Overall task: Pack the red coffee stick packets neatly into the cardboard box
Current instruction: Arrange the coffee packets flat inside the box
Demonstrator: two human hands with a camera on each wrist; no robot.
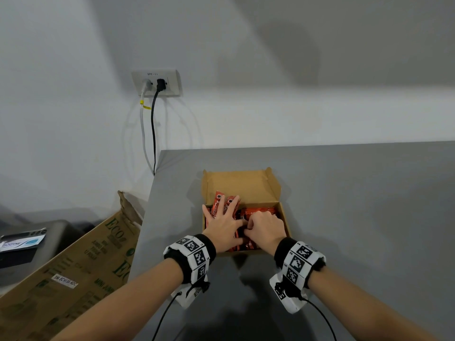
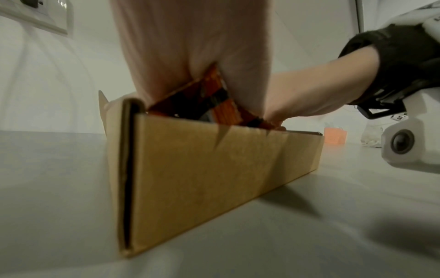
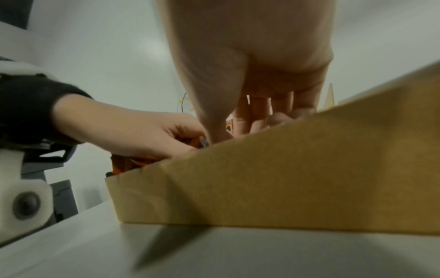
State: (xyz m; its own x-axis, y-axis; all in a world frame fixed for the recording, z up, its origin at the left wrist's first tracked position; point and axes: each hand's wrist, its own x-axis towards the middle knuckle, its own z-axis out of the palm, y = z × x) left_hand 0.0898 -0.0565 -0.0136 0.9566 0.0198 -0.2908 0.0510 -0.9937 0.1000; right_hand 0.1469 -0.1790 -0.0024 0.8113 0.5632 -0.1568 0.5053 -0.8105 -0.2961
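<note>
An open cardboard box (image 1: 241,183) lies on the grey table, its lid flap folded back. Several red coffee stick packets (image 1: 258,211) fill it; two at the left (image 1: 218,199) stick up toward the flap. My left hand (image 1: 221,217) lies flat with spread fingers, pressing on the left packets. My right hand (image 1: 264,226) is beside it, fingers curled and thumb down, pinching packets near the box's middle. The left wrist view has the box's front wall (image 2: 214,169), the packets (image 2: 214,94) and the left palm (image 2: 190,47). In the right wrist view, the curled fingers (image 3: 262,105) dip behind the box wall (image 3: 285,178).
The table (image 1: 357,205) ends just left of the box. Beyond that edge, a large printed carton (image 1: 81,267) leans beside a grey device (image 1: 29,242). A wall socket (image 1: 157,82) has two cables hanging. In the left wrist view, a small orange item (image 2: 334,136) stands far off on the table.
</note>
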